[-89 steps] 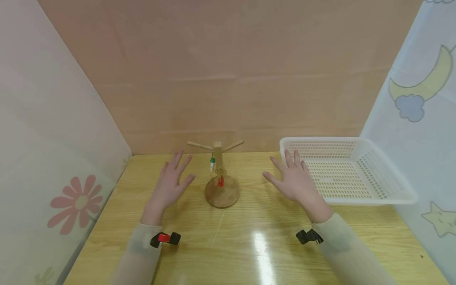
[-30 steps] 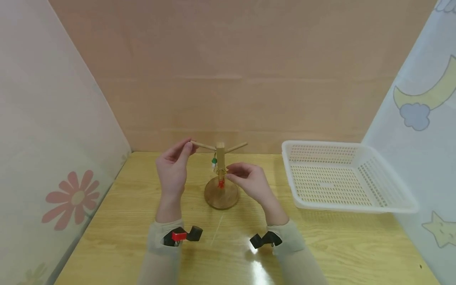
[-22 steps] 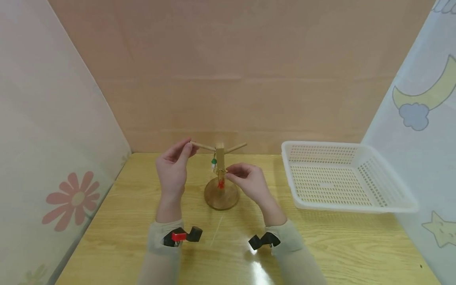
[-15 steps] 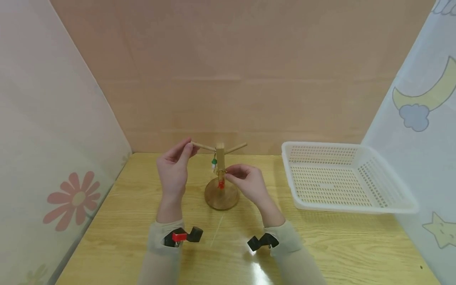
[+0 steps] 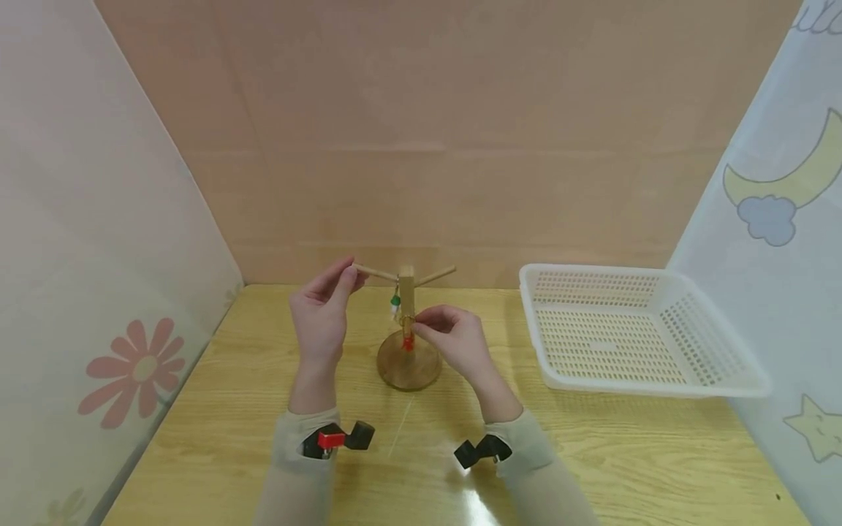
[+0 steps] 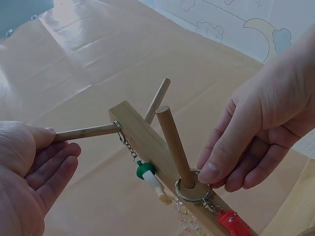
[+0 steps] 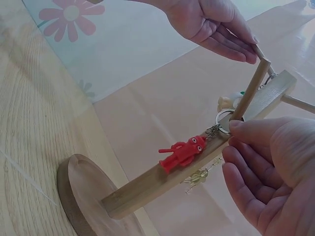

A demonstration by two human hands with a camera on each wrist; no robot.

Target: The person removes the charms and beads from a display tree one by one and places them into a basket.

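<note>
A wooden peg stand with a round base (image 5: 409, 372) and upright post (image 7: 147, 189) stands mid-table. My left hand (image 5: 320, 314) pinches the tip of its left peg (image 6: 88, 132) between thumb and fingers. A keychain with a green and white charm (image 6: 145, 170) hangs from that peg, close to the post. My right hand (image 5: 460, 340) pinches the metal key ring (image 6: 183, 198) that encircles the base of the front peg (image 6: 173, 145). From this ring hangs a red figure keychain (image 7: 183, 153), lying along the post. A clear, glittery charm (image 7: 199, 178) shows partly behind the post.
On the right of the wooden table (image 5: 631, 453) sits a white perforated basket (image 5: 536, 343). A brown backdrop (image 5: 421, 146) rises behind, with patterned panels at left and right. Another peg (image 5: 437, 275) sticks out at the stand's right.
From spread beside the stand 3 seconds ago, both hands have moved in: the left to the peg tip, the right to the key ring. Over the last second the right has shifted slightly left.
</note>
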